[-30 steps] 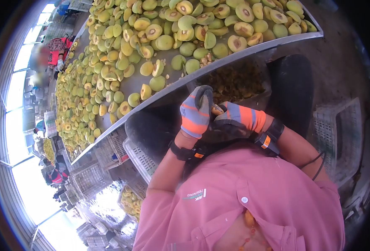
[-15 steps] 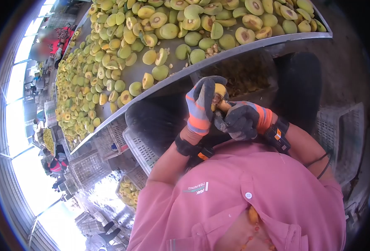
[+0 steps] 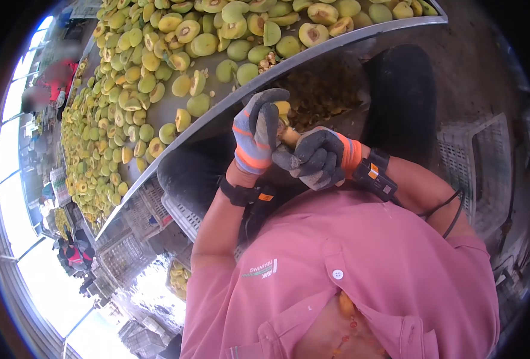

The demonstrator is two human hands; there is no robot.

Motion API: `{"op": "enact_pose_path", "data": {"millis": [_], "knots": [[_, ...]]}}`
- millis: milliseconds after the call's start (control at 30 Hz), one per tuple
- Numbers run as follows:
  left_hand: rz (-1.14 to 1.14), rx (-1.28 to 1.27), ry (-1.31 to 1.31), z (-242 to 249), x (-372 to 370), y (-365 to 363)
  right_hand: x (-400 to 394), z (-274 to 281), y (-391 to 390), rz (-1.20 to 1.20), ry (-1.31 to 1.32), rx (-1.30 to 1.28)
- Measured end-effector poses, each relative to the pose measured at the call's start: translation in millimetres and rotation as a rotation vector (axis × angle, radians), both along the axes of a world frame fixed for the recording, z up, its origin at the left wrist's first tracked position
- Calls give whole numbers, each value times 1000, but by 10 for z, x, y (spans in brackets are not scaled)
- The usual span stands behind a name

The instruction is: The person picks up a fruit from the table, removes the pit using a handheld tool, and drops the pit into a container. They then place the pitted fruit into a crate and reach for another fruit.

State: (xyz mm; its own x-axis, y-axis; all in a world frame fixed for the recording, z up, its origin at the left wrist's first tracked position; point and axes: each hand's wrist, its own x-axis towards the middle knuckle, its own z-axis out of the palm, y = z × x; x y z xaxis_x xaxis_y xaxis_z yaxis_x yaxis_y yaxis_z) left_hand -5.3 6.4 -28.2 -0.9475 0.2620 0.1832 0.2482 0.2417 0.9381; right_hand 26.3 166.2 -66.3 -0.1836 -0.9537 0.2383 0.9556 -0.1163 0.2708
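My left hand (image 3: 259, 128), in a grey glove with an orange-striped cuff, is closed around a yellow peach half (image 3: 282, 109). The fingers hide much of the fruit. My right hand (image 3: 316, 157), gloved alike, is closed on a short tan tool (image 3: 290, 137) that looks wooden. Its tip meets the fruit by my left fingers, and the rest is hidden in my fist. Both hands are together above my lap, just below the edge of a metal table (image 3: 241, 93). Many green-yellow peach halves (image 3: 198, 105) lie on it, some with brown pits showing.
Several small pit pieces (image 3: 268, 61) lie near the table edge. Below it, between my knees, is a dark heap of scraps (image 3: 327, 99). Plastic crates stand at the right (image 3: 486, 161) and left (image 3: 184, 209). Other people (image 3: 76, 254) are at the far left.
The whole view has shifted, so table, hands and knees appear further left and higher. My hands stay together on the fruit; the right hand has turned slightly and the peach half is more covered.
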Motion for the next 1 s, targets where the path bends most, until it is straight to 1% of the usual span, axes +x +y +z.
{"op": "enact_pose_path", "data": {"millis": [67,100,133,167,200,233,267,300,333,400,433,467,533,600,667,733,833,900,933,967,1000], "knots": [[-39,179,-122,-59,-30,56,-11,44,17,-109,66,96],[-44,260,-170,-50,-49,52,-40,44,12,-108,140,106],[-51,131,-29,4,-62,68,-55,23,25,-107,214,112],[-10,222,-206,-99,-32,65,-58,8,28,-108,283,119],[28,322,-387,-112,-18,60,-51,37,18,-136,340,287],[97,353,-452,-105,8,13,-36,87,24,-171,395,459],[157,146,-325,-72,31,-98,-19,100,43,-208,444,632],[214,-61,-200,-9,45,-285,-60,-163,9,-194,94,326],[265,-267,-72,68,55,-479,-144,-173,15,-258,73,430],[403,-373,44,323,195,-886,-256,-153,34,-401,29,637],[584,-316,-17,433,286,-1071,-247,-177,30,-400,65,773],[764,-257,-80,529,383,-1266,-236,-254,1,-394,23,791],[945,-575,-32,545,554,-1784,-213,-412,-68,-376,-64,828],[1023,-987,-176,585,677,-2040,-249,-348,-119,-412,-38,922],[994,-1177,-150,571,662,-2120,-280,-272,-140,-440,2,981],[888,-1135,43,553,478,-2093,-315,-228,-132,-450,62,1004],[692,-1054,64,273,-126,-2090,-272,-324,-146,-413,81,926],[540,-1173,-151,68,-582,-2104,-224,-332,-145,-448,242,1011],[435,-1247,-173,-71,-770,-2159,-214,-317,-141,-469,321,1056],[327,-1322,-195,-233,-931,-2252,-217,-269,-133,-449,213,1069],[218,-1398,-217,-234,-1029,-2205,-236,-226,-116,-475,225,1096]]}}
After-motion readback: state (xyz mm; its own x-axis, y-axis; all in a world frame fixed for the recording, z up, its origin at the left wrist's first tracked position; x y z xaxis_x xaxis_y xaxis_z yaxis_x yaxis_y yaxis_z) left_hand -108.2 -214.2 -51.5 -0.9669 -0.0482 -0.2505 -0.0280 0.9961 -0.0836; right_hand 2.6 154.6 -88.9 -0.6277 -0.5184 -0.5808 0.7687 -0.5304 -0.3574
